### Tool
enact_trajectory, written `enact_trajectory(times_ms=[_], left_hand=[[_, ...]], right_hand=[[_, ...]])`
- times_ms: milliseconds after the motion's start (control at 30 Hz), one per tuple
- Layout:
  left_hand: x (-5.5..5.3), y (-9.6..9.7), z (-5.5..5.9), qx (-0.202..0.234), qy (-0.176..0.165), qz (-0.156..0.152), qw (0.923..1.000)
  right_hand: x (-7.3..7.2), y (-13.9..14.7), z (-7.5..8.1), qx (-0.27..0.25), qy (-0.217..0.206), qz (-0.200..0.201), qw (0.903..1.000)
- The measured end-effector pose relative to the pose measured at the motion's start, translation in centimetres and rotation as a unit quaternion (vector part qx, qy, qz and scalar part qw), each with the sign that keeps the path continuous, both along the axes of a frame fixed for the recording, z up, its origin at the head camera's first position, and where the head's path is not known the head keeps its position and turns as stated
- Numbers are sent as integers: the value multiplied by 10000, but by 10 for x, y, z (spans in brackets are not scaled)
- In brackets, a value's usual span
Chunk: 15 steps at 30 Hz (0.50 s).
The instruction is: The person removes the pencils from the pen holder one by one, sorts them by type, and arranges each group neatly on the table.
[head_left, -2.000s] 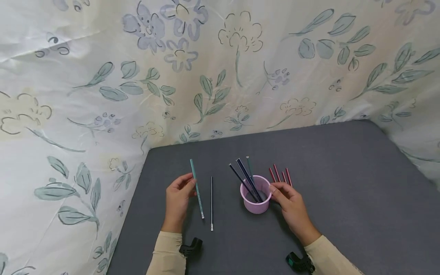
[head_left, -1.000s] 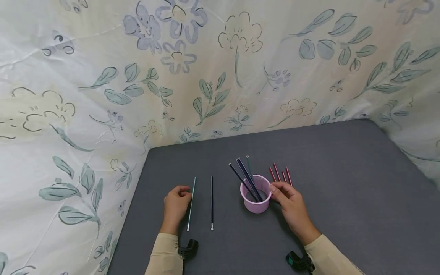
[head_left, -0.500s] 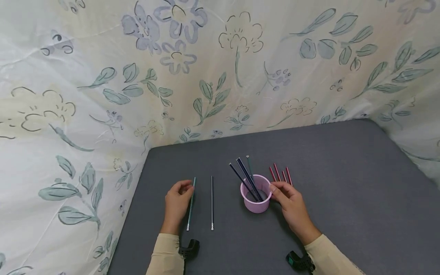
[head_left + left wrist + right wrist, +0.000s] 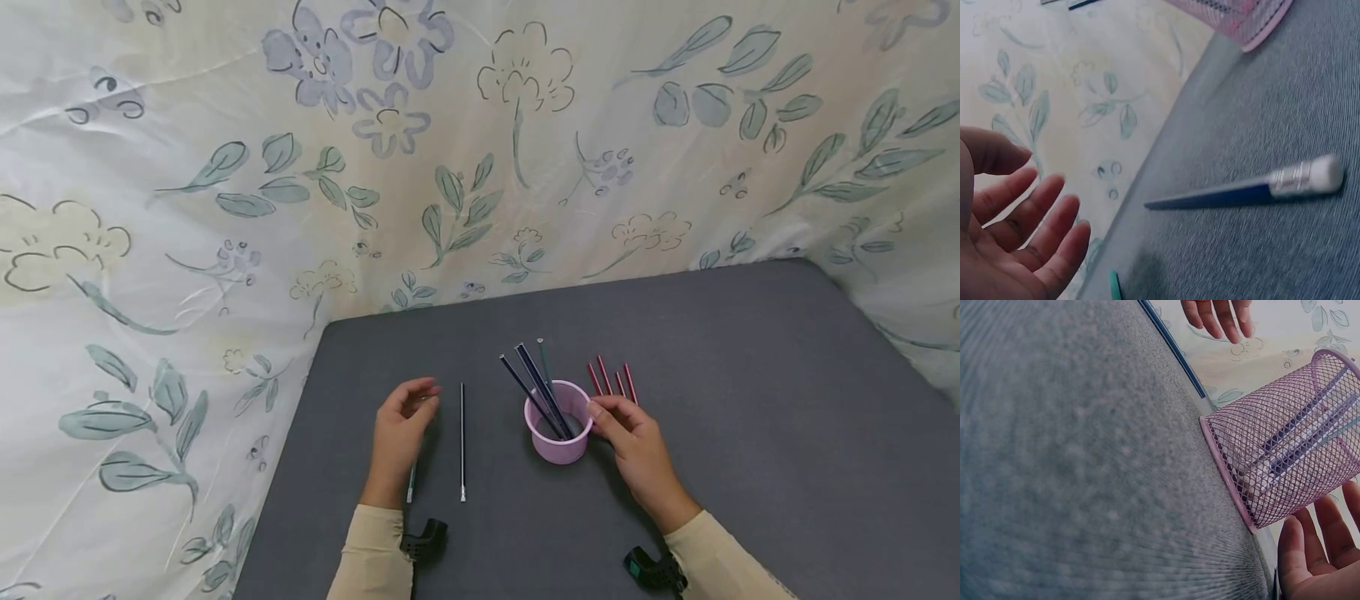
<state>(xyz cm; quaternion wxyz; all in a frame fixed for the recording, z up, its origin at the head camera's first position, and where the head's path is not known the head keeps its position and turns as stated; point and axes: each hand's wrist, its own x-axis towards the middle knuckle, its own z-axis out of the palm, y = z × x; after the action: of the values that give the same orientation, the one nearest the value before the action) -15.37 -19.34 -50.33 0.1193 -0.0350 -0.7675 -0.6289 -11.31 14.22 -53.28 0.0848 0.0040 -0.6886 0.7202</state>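
Observation:
My left hand (image 4: 402, 429), its fingers loosely bent with nothing between them, hovers over a teal pencil (image 4: 411, 482) on the table. The hand hides most of that pencil; one end shows in the left wrist view. Just right of it lies a dark blue pencil (image 4: 462, 442), its white eraser (image 4: 1327, 174) towards me. My right hand (image 4: 637, 454) holds a pink mesh pencil cup (image 4: 561, 452) by its right side near the rim. Several dark blue pencils (image 4: 532, 392) and a teal one (image 4: 544, 360) lean inside the cup.
Several red pencils (image 4: 631, 383) lie behind my right hand, partly hidden by it. The dark grey table (image 4: 780, 400) ends at the back and left against a floral cloth (image 4: 525, 167).
My left hand has lowered the teal pencil onto the table left of the blue one and let it go. It has since shifted right. The right hand stays on the cup.

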Motion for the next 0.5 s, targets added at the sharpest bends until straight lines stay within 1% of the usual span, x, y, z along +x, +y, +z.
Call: enact_trajectory(times_ms=[133, 267, 333, 433, 500], left_hand=[[-1, 8, 2, 172, 39, -122, 9998], [2, 15, 5, 390, -52, -291, 9988], [4, 19, 7, 496, -105, -443, 9977], [6, 25, 9, 700, -130, -758, 9946], [7, 30, 10, 753, -123, -915, 9929]], right_hand=[[0, 0, 1, 0, -55, -18, 10000], [1, 1, 2, 12, -67, -37, 10000], [1, 0, 2, 23, -55, -36, 10000], [0, 0, 1, 32, -48, -33, 10000], [0, 0, 1, 35, -46, -25, 10000]])
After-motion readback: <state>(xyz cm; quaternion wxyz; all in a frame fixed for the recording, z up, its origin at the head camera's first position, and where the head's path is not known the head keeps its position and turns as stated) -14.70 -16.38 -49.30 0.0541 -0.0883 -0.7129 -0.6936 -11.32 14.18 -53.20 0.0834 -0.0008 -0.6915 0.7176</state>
